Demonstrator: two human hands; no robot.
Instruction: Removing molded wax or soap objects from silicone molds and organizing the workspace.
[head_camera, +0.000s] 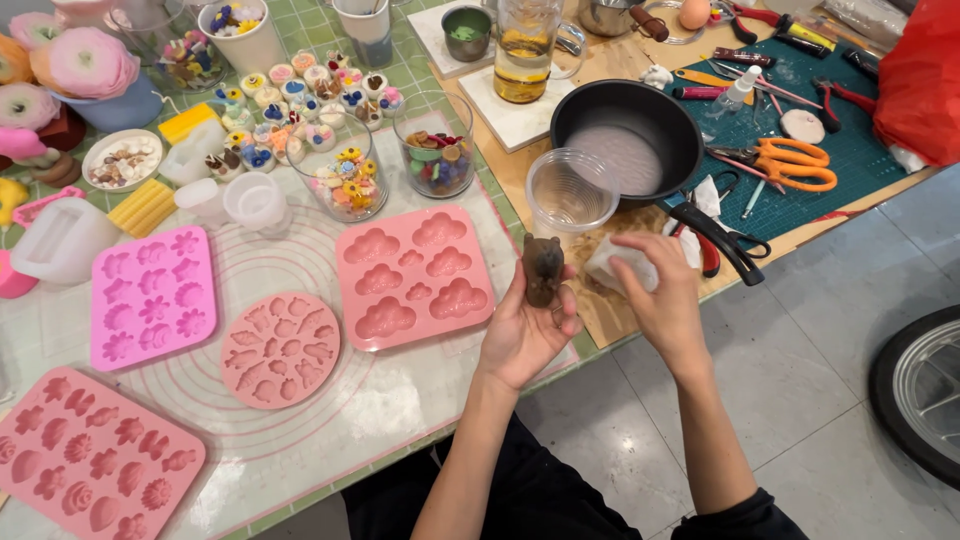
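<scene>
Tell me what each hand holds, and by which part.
Left hand: brown bear figure, gripped around its lower body. Right hand: whitish lump, pinched at one end.

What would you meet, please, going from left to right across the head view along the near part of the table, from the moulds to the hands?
Flower-pattern pink mould → round pink mould → cloud-pattern pink mould → left hand holding a brown bear figure → right hand holding a white mould.

- We count four pink silicone moulds: cloud mould (415, 275), round mould (280, 350), star mould (153, 296), mixed-shape mould (90, 455).
- Two glass jars of small decorations: one (339, 180), the other (434, 157).
- One black pan (628, 140).
- One clear plastic cup (571, 191).
- One pair of orange scissors (795, 163).
- One brown bear figure (543, 269).
- Two hands: left (524, 335), right (663, 296).
</scene>
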